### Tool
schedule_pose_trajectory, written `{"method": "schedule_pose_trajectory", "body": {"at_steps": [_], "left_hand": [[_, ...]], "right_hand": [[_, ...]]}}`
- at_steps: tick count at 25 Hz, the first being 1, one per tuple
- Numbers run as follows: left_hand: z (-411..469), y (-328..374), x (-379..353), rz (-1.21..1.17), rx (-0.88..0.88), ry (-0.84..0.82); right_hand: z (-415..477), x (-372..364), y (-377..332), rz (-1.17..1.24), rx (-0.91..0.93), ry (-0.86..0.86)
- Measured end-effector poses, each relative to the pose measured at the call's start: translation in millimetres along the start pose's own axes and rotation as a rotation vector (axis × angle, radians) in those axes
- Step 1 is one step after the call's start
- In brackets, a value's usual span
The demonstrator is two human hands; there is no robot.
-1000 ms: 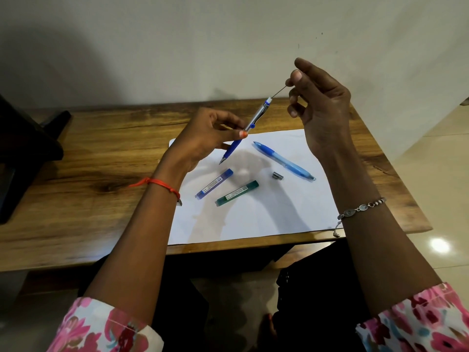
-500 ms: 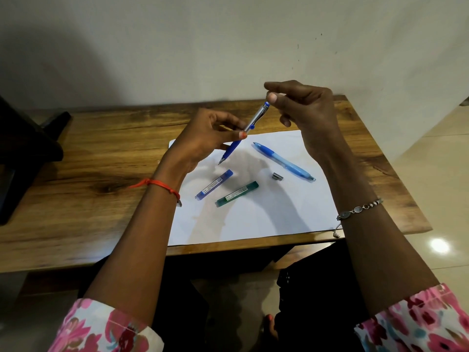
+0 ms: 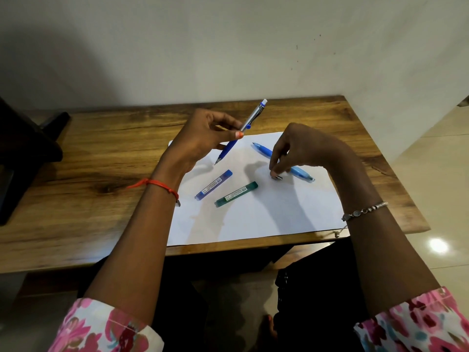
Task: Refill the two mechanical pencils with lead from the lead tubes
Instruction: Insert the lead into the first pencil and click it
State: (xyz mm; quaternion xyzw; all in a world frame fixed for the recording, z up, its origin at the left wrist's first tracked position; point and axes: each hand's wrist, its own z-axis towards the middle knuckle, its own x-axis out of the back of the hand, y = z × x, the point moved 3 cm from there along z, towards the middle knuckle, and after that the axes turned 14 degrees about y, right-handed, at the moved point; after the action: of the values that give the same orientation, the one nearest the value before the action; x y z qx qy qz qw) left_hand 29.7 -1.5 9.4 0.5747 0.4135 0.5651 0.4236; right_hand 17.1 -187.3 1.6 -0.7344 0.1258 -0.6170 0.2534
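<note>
Left grip: the left grip [image 3: 203, 138] is raised above the worktop, thumb and fingers curled round the middle of a silver-and-dark-blue mechanical pencil [image 3: 250, 118].
Held pencil: tilted, its white-capped end up and away from the left grip, its dark tip down over the paper.
Right grip: the right grip [image 3: 302, 151] is lowered to the paper, its fingertips [image 3: 274, 171] drawn together and pinching a small silver metal cap [image 3: 278, 177] that lies on the sheet.
Second pencil: a light-blue plastic mechanical pencil [image 3: 264, 150] lies flat under the right grip, which hides its middle; both ends show on either side.
Lead tubes: a blue rectangular lead tube [image 3: 214, 184] lies below the left grip's pencil tip; a green rectangular lead tube [image 3: 236, 194] lies just beside it, towards the right grip, the two not touching.
Support: all rest on a white paper sheet [image 3: 253, 217] on the brown wooden worktop [image 3: 101, 174].
Wrists: a red thread band [image 3: 157, 184] behind the left grip, a silver chain bracelet [image 3: 365, 210] behind the right.
</note>
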Motion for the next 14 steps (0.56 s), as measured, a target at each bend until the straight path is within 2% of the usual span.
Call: {"method": "schedule_pose_trajectory", "body": {"at_steps": [5,14], "left_hand": [[0.2,0.3,0.6,0.000,-0.001,0.002],[-0.1,-0.1,0.1,-0.001,0.010,0.012]], "right_hand": [[0.0,-3.3,-1.7,-0.017,0.020,-0.093],[1.9,-8.0,-2.3,-0.051,0.007,-0.131]]}}
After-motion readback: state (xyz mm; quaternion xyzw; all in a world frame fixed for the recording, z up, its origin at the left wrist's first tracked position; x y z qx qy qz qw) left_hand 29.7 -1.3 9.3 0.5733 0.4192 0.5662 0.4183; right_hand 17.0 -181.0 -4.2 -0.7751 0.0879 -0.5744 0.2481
